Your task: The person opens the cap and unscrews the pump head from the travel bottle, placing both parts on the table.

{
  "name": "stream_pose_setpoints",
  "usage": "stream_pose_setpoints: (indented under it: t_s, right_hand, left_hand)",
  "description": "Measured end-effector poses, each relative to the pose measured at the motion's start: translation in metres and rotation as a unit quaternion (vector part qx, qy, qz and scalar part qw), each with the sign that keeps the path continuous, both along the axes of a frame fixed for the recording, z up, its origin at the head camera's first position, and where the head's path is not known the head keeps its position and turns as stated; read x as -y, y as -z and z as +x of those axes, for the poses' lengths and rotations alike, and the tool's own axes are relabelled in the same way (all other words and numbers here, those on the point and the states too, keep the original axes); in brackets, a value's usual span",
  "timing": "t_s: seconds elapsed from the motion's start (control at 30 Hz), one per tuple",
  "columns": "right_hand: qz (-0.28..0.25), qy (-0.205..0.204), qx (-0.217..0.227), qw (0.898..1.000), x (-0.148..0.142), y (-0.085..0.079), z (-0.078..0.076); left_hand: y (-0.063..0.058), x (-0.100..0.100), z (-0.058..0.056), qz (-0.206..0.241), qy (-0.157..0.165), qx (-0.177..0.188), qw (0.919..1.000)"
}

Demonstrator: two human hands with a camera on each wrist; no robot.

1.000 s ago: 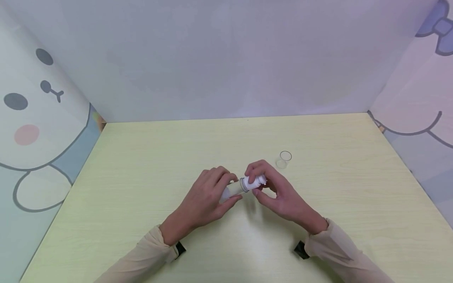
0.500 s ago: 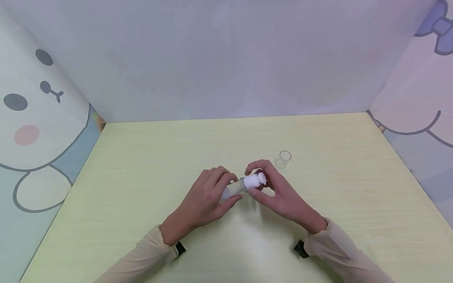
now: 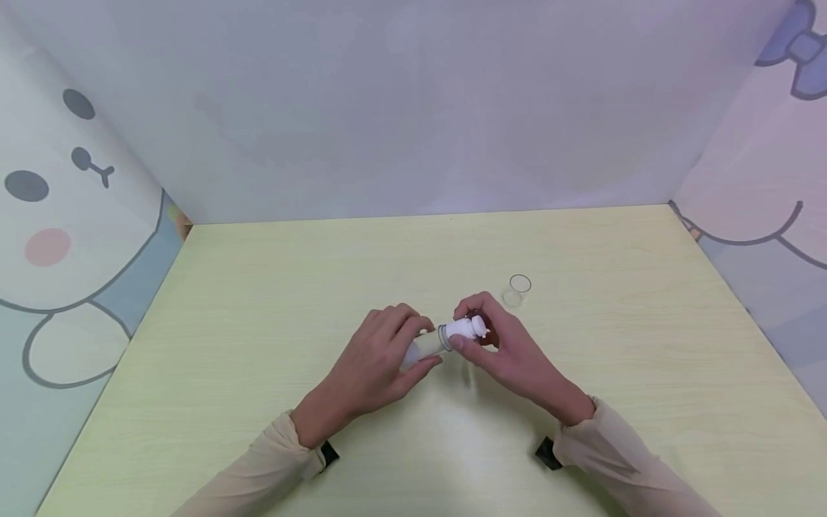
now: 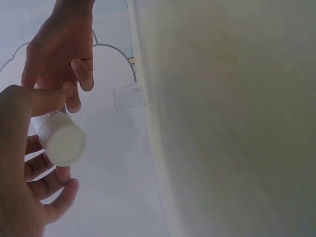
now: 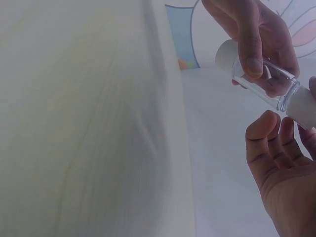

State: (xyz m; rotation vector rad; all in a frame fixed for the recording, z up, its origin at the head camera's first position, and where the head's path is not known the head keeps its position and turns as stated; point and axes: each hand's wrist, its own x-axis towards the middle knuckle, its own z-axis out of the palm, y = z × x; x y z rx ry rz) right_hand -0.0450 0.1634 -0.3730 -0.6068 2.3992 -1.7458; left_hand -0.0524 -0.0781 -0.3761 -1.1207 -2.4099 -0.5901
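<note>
My left hand grips a small clear bottle around its body, tilted above the table with its white neck end to the right. A white base on the bottle faces the left wrist view. My right hand pinches the white top between the thumb and the fingers behind it. In the right wrist view, the bottle's clear body looks see-through, with the left thumb and fingers around it. The right fingers partly hide the far end of the white top.
A clear, dark-rimmed cylindrical cap stands on the light wooden table, beyond my right hand. Behind the table rises a plain pale wall. Panels with cartoon prints flank both sides.
My right fingers have loosened from the white top, shifted round it, and pinched it again with the thumb nearer the collar. My left hand and the bottle have stayed in place.
</note>
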Motion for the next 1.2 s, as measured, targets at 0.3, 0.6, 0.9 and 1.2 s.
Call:
stream_pose_setpoints:
  t_s: [0.3,0.6,0.9,1.2]
  right_hand:
    - [-0.043,-0.042,-0.015,0.998,0.0008,-0.0024,-0.0011]
    - [-0.059,-0.056,-0.033,0.996,0.0004,-0.0022,0.0014]
    - [-0.067,-0.07,-0.055,0.994,0.0005,-0.0034,0.0022]
    - [-0.068,-0.076,-0.073,0.992,0.0003,-0.0048,0.0018]
  left_hand:
    - [-0.0004,0.001,-0.0005,-0.003,-0.003,0.003,1.0]
    - [0.0005,0.0013,-0.0005,0.003,0.001,0.003,1.0]
    - [0.0005,0.0008,-0.0005,0.0,-0.001,0.0,1.0]
    - [-0.0001,0.001,0.0001,0.002,-0.002,-0.002,1.0]
